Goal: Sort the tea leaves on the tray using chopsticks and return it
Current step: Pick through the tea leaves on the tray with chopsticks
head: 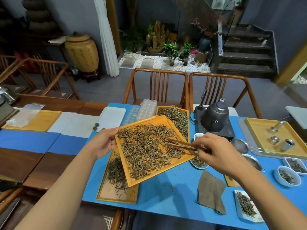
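Above the blue tabletop (154, 201), the left hand (103, 143) holds the orange tray (159, 119) tilted, fingers clamped on its left edge. Tea leaves (146, 150) are spread across the tray. The right hand (216, 151) has its fingers closed on the chopsticks (181, 144), tips apart over the leaves at the tray's right side. A second tray (116, 195) lies beneath, a kettle (214, 117) far right.

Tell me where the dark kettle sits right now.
In the head view, the dark kettle sits on a black base at the far right-centre of the blue table mat, just right of the far tray of tea leaves, in front of a wooden chair.
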